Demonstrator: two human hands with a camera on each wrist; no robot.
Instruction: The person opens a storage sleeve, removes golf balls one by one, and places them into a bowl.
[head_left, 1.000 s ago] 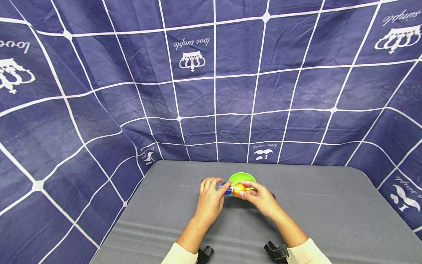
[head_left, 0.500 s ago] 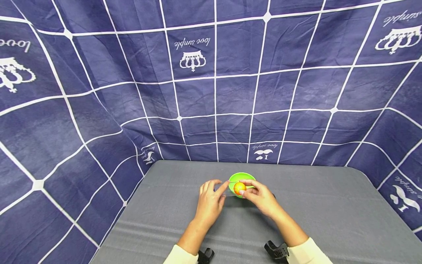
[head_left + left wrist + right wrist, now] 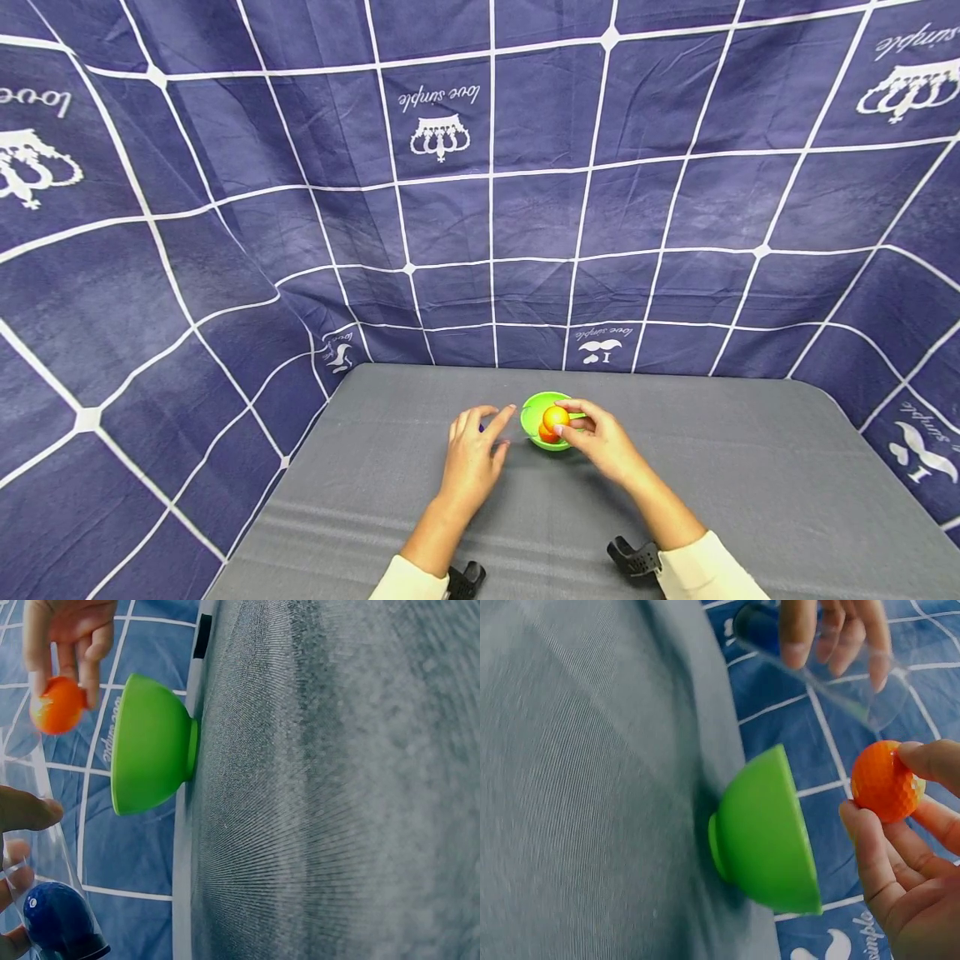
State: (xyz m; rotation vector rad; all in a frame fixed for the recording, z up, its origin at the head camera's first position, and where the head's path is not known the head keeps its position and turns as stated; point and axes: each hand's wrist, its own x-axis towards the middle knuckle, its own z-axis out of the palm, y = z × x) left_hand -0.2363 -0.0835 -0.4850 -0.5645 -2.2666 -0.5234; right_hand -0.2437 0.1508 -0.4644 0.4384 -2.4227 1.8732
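Observation:
My right hand (image 3: 609,443) pinches an orange golf ball (image 3: 886,782) between thumb and fingertips, above a green bowl (image 3: 769,836). In the head view a second orange-red round shape (image 3: 547,432) shows inside the bowl, partly behind the held ball. My left hand (image 3: 471,454) holds a clear tube (image 3: 60,840) lying sideways, its open mouth pointing towards the bowl and the golf ball. A dark blue ball (image 3: 58,915) sits at the tube's far end, mostly covered by fingers in the head view. The golf ball is apart from the tube's mouth.
The bowl stands on a grey cloth-covered table (image 3: 360,500). A dark blue curtain (image 3: 540,208) with white lines hangs behind the table and at its sides. Black wrist mounts (image 3: 633,557) sit below the forearms.
The right hand has moved the golf ball slightly right, away from the tube. My left hand has shifted a little left with the tube. The orange-red shape in the bowl has come into view.

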